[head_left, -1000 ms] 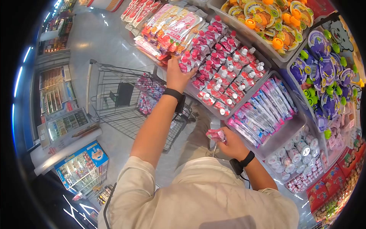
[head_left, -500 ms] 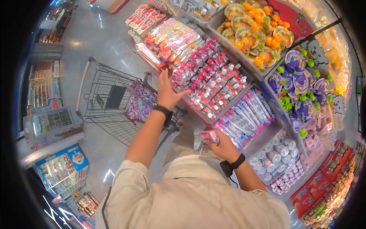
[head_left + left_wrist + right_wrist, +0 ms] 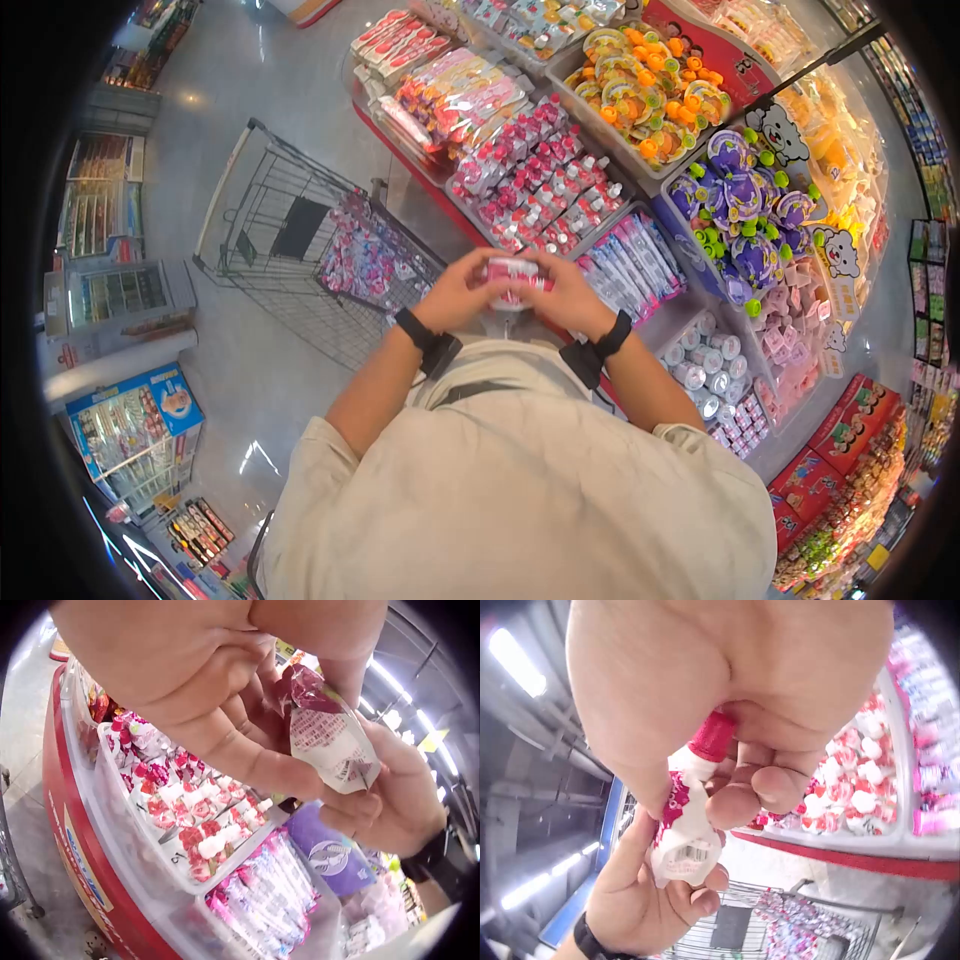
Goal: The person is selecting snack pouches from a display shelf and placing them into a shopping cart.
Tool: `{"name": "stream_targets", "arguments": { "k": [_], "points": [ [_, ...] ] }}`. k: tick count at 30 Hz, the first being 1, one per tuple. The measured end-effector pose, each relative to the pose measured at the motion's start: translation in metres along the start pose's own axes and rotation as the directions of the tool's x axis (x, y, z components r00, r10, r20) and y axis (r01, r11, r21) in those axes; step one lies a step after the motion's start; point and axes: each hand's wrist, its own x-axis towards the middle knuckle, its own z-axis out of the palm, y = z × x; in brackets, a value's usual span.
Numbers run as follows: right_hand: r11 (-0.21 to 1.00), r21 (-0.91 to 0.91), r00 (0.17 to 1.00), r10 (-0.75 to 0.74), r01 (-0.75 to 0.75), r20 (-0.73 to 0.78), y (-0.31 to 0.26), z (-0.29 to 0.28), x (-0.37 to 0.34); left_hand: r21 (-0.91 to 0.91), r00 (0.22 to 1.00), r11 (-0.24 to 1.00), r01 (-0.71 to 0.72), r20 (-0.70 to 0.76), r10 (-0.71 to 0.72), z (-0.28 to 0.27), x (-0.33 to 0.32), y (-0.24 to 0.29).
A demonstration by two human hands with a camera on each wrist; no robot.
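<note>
Both hands hold one small spouted pouch (image 3: 514,272) in front of the belly, white and pink. In the right wrist view its pink screw cap (image 3: 713,736) sits against the thumb and fingers of my right hand (image 3: 575,298). The fingers of my left hand (image 3: 458,298) curl round the lower part of the pouch, whose printed bottom with a barcode (image 3: 691,853) faces the camera. Just beyond the hands, rows of similar pouches (image 3: 545,180) with pink or white caps fill a clear bin. The left wrist view shows the pouch's crinkled wrapping (image 3: 330,742) between both hands' fingers.
A wire shopping cart (image 3: 222,190) stands at the left, with a heap of small packets (image 3: 360,250) in it. Other bins hold long wrapped sticks (image 3: 635,262), purple packs (image 3: 745,200) and orange-capped packs (image 3: 645,95). The stand has a red edge (image 3: 56,772).
My left hand has drawn back from the bin of pouches and come to the pouch in my right hand. The right hand has turned inward, and the head view has shifted.
</note>
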Motion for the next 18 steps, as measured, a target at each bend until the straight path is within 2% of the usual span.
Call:
{"name": "stream_targets", "arguments": {
  "k": [1, 2, 3, 5, 9, 11, 12, 14, 16, 17, 18],
  "points": [
    [0.985, 0.141, 0.995, 0.095, -0.095, 0.002, -0.004, 0.000, 0.001, -0.014, 1.000, 1.000, 0.002, -0.005, -0.002, -0.004, 0.001, 0.002],
    [0.964, 0.205, 0.984, 0.175, -0.167, -0.021, 0.001, 0.003, 0.000, -0.052, 0.999, 0.998, 0.021, -0.030, -0.022, -0.005, -0.001, 0.001],
    [0.967, 0.193, 0.985, 0.172, -0.167, -0.014, 0.008, 0.003, 0.002, -0.060, 0.999, 0.998, 0.011, -0.037, -0.013, -0.005, -0.001, -0.003],
    [0.933, 0.310, 0.980, 0.199, -0.183, -0.019, 0.023, 0.002, 0.005, -0.227, 0.995, 0.973, 0.034, -0.085, -0.055, -0.004, 0.003, -0.015],
    [0.974, 0.160, 0.986, 0.166, -0.158, -0.034, 0.035, 0.010, 0.010, -0.222, 0.997, 0.974, 0.038, -0.052, -0.050, -0.003, 0.009, -0.033],
    [0.987, 0.112, 0.990, 0.125, -0.117, -0.067, 0.023, 0.009, 0.015, -0.082, 0.977, 0.974, 0.210, 0.002, -0.211, -0.006, 0.012, -0.027],
    [0.988, 0.096, 0.990, 0.126, -0.120, -0.057, 0.029, 0.004, 0.020, -0.096, 0.980, 0.975, 0.200, -0.003, -0.201, -0.007, 0.012, -0.023],
    [0.979, -0.175, 0.963, 0.060, -0.108, -0.261, 0.057, -0.017, 0.038, -0.129, 0.969, 0.964, 0.234, -0.051, -0.243, -0.008, 0.014, -0.013],
    [0.998, -0.035, 0.885, 0.031, -0.054, -0.465, 0.071, -0.047, 0.068, -0.219, 0.976, 0.962, 0.162, -0.109, -0.189, -0.021, 0.014, -0.014],
    [0.993, -0.080, 0.837, 0.034, -0.092, -0.546, 0.066, -0.065, 0.083, -0.282, 0.975, 0.954, 0.102, -0.164, -0.153, -0.030, 0.009, -0.016],
    [0.984, -0.167, 0.799, -0.051, -0.063, -0.599, 0.068, -0.081, 0.102, -0.311, 0.973, 0.948, 0.072, -0.187, -0.135, -0.035, 0.003, -0.020]
  ]
}}
